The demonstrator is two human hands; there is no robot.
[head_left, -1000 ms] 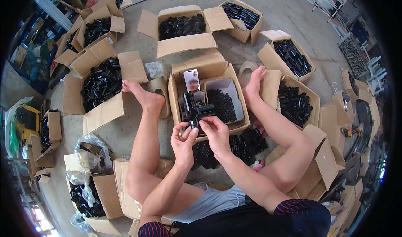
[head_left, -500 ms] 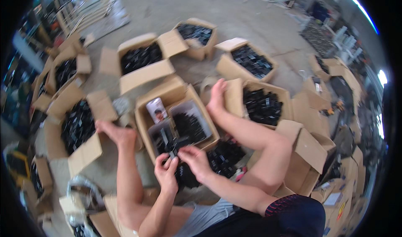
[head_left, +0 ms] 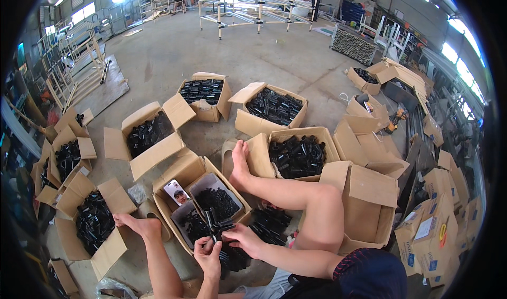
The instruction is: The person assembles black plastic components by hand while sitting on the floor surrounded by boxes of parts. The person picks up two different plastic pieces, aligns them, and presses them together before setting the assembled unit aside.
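1. Connector [head_left: 215, 226], black and branched, is held up in front of the body, over the near edge of a cardboard carton [head_left: 165, 210]; toward seven o'clock it is found from the middle of the view.

2. By the left hand [head_left: 209, 258] its lower end is grasped, with thumb and fingers closed around it. From those fingertips, the bulk of the piece is pointed away toward twelve o'clock.

3. Its long axis is laid roughly from six to twelve o'clock, tipped slightly toward eleven. A shorter branch is turned out toward three o'clock, on the side of the right hand [head_left: 245, 240].

4. Right fingertips are placed just under that branch, so that the connector's middle is met toward ten o'clock from them. The fingers are seen curled; whether anything is pinched between them cannot be told.

5. The lower end is approached most nearly by the left hand, the branch by the right.

6. Around the connector, a near tray [head_left: 182, 212] of black pieces is set at nine o'clock, and a far tray filled with small black pieces [head_left: 217, 202] at twelve. A phone [head_left: 176, 193] is propped between ten and eleven o'clock. Loose black parts [head_left: 269, 224] are heaped at three o'clock, and another open carton [head_left: 259, 153] of black parts is stationed between one and two.
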